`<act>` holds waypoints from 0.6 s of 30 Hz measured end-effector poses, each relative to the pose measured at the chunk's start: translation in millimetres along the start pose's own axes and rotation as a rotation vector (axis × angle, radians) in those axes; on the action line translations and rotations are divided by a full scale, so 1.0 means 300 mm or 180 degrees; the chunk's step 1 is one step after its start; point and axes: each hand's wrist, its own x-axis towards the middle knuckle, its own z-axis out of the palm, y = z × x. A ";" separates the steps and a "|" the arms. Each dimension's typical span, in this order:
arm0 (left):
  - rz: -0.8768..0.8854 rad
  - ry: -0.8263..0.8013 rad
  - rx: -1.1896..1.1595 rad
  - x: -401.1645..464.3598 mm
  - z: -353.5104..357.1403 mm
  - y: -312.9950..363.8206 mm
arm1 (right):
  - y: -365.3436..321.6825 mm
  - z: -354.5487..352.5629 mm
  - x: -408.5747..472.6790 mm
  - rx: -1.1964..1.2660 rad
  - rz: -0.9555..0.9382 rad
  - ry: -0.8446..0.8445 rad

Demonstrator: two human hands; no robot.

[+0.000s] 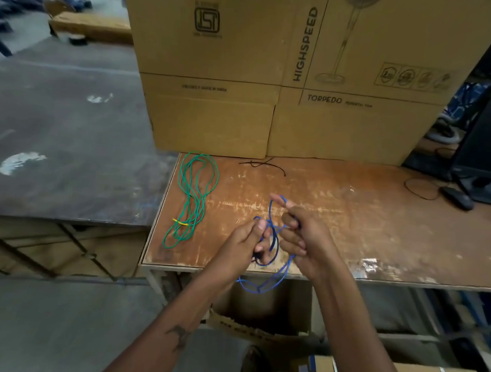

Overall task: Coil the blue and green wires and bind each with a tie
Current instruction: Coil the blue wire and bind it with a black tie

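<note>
Stacked brown cardboard fan cartons (274, 72) rise well beyond my hands, at the far edge of the worn orange-brown plywood tabletop (351, 215) I am working over. Off to the far right of my hands stands a dark flat monitor (488, 149) with a black mouse (457, 198) in front of it.

To the left of my left hand, well apart from it, the long green insulated wire (193, 197) lies on the tabletop in loose elongated loops, already cinched near its close end by a thin yellow tie (180, 222). That half of the job looks finished.

The thin blue insulated wire (272, 250) is the step in hand. My left hand (249, 240) grips the gathered loops, while my right hand (301, 235), just beside it, pinches a strand that arcs up over its fingertips. Slack loops hang below both hands, past the near table edge.

Beyond my hands, near the cartons, a thin black tie (264, 165) lies waiting. Next, I judge, I must draw up the hanging slack, hold the coil in one hand and reach forward for that tie.
</note>
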 end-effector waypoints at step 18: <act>-0.1119 0.0883 -0.1885 0.338 0.217 0.010 | -0.039 -0.142 0.110 -0.2638 -0.1275 -0.0308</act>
